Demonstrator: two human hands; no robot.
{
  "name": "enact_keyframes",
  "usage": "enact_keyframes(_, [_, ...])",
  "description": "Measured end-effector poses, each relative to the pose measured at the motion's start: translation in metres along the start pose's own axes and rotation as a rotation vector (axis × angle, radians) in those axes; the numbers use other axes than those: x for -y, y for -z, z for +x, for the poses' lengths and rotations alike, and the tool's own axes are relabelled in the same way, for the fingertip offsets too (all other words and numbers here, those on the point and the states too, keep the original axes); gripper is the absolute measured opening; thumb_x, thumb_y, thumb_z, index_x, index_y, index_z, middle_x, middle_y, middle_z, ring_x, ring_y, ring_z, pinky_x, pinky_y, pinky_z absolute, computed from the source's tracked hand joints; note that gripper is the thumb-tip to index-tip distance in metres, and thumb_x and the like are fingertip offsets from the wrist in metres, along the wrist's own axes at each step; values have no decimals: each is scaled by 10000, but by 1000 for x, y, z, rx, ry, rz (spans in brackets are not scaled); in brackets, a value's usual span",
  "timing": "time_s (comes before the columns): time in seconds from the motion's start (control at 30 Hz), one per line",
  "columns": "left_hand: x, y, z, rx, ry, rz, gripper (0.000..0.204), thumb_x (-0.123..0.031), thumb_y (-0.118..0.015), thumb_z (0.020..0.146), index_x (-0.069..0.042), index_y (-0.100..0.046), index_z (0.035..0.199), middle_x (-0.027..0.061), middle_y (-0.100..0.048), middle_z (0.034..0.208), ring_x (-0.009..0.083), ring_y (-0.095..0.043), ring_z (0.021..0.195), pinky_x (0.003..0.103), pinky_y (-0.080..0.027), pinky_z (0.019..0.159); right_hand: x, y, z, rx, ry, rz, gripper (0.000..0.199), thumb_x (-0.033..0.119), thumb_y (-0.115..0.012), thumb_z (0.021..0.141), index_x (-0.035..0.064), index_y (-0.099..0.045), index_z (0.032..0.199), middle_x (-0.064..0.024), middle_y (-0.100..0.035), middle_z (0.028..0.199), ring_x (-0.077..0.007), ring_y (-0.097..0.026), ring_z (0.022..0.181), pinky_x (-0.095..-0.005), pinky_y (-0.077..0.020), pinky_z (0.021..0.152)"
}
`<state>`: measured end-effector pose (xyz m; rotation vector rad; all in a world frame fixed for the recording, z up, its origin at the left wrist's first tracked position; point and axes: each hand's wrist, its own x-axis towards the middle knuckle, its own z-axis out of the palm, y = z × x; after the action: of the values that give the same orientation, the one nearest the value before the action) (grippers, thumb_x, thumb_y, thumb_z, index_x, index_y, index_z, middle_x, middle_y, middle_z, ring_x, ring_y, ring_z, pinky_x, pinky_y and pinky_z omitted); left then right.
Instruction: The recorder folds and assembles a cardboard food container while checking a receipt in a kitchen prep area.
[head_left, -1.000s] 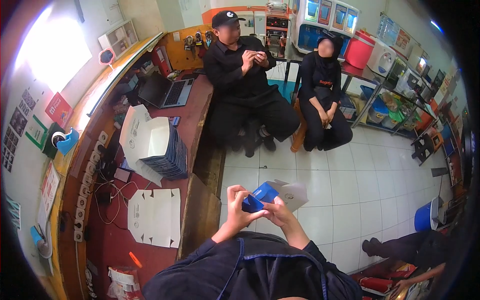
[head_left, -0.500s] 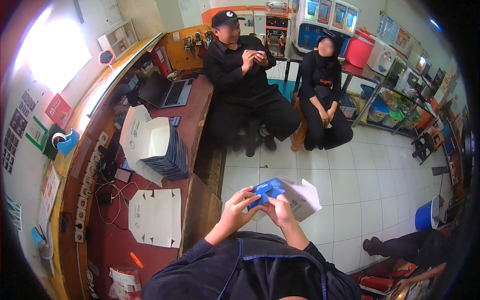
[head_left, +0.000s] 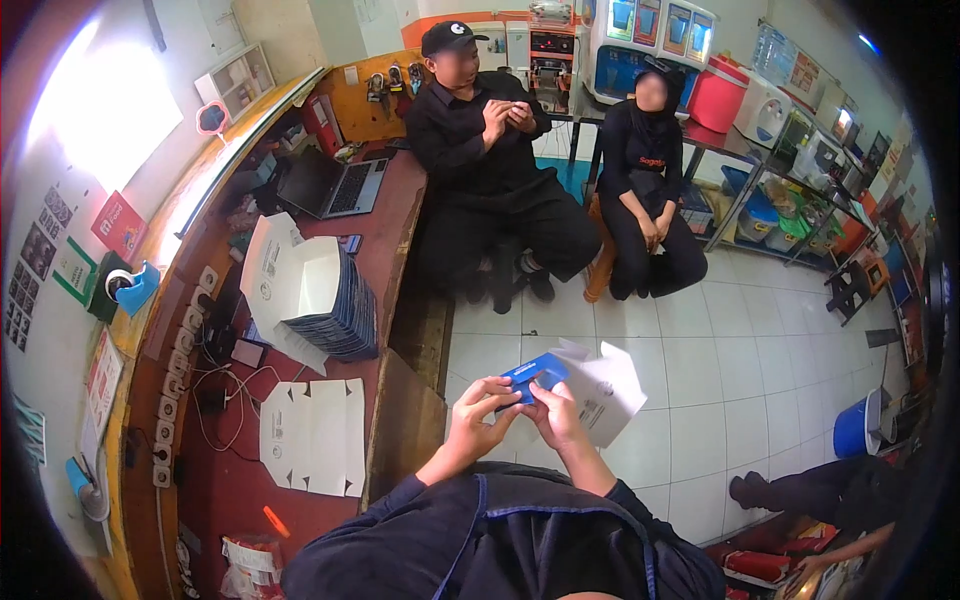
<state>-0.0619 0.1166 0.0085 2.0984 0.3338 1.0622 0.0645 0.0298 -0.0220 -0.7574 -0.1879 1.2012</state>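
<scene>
In front of my body I hold a partly folded cardboard box (head_left: 612, 392), white on the flap spread out to the right and blue at its folded end. My left hand (head_left: 478, 412) is closed on the left side of the blue end, fingers on top. My right hand (head_left: 556, 412) pinches the same end from the near side, its thumb pressed against the fold. On the dark red table to my left lies a flat white box blank (head_left: 312, 437). Behind it stands a tall stack of nested boxes (head_left: 345, 310), blue outside and white inside.
An open laptop (head_left: 335, 190) sits at the table's far end. White cables (head_left: 232, 400) and a row of sockets run along its left edge. An orange cutter (head_left: 275, 521) lies nearer. Two people sit ahead; another person's legs and arm (head_left: 830, 495) show at lower right.
The box has turned slightly in my hands, its white flap swinging a little toward me. My right thumb and fingers have shifted on the blue fold.
</scene>
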Motion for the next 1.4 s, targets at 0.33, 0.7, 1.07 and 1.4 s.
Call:
enact_keyframes(0.33, [-4,-11,3,-87,24,118,219,-46,-762,634,-89,-713,844,43,-644,826,237,-587,944,342,-481,802,-1,-8,-1,-108,177,-114,145,92,-485,915,55,-524,1050,-49,-593,943,-135,-624,800,-266,-563,646])
enact_keyframes(0.7, [-4,-18,6,-141,-34,282,148,-59,-758,627,-83,-694,758,31,-635,746,218,-590,803,331,-446,711,-11,0,-6,-89,311,-384,114,55,-475,919,5,-551,988,-70,-625,916,-144,-629,814,-292,-557,714])
enact_keyframes(1.07, [16,-14,1,36,267,-25,166,-206,-631,821,-61,-709,796,112,-568,1068,228,-539,933,326,-448,770,6,5,-12,26,105,-300,365,207,-555,889,-17,-451,1158,-79,-592,975,-183,-614,870,-314,-570,665])
enact_keyframes(1.4, [17,-16,5,317,384,623,391,-339,-555,865,-13,-555,1080,179,-559,1004,329,-613,822,392,-487,739,0,32,-5,342,-9,-1254,258,87,-630,818,2,-520,1036,-73,-609,802,-148,-592,591,-265,-479,478])
